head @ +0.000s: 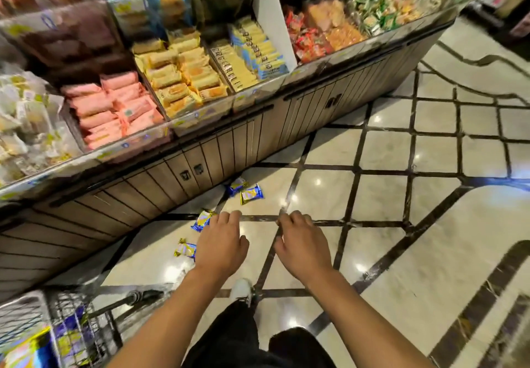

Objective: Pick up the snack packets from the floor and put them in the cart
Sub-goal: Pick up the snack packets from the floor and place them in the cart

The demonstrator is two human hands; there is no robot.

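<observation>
Several small blue-and-yellow snack packets lie on the marble floor by the base of the display counter: one [185, 248] nearest me, one [202, 220] partly behind my left hand, and a touching pair further off, one [251, 194] in front and one [237, 186] behind it. My left hand [220, 242] hovers above the floor with fingers apart, holding nothing. My right hand [302, 245] hangs beside it, fingers loosely curled, with nothing in it. The wire cart [66, 329] stands at the lower left, with blue-and-yellow packets inside.
A long snack display counter [258, 135] with slatted cabinet doors runs along the left and top, its bins filled with wrapped snacks. My white shoe [241, 288] and dark trouser legs stand on the tiled floor [401, 209], which stretches to the right.
</observation>
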